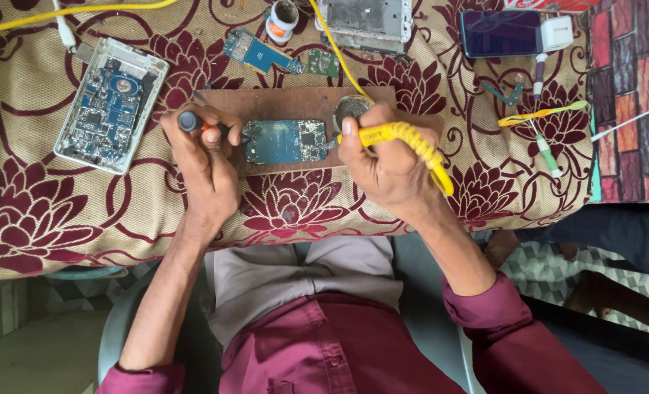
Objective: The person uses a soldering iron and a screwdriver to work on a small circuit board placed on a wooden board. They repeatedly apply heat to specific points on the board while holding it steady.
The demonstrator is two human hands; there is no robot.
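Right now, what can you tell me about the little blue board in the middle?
The blue board is a small, flat circuit board, wider than tall, with rounded corners. Its face is blue with a grey, speckled patch of tiny parts at its right end. It lies flat on a brown slab laid over the flowered cloth. The left hand holds a dark tool at its left edge, and the right hand brings a yellow iron to its right edge. Its underside is hidden.

left hand (pixel 206 157) grips screwdriver (pixel 193 122) | right hand (pixel 383 157) grips yellow soldering iron (pixel 404 138) | blue circuit board (pixel 284 141) between
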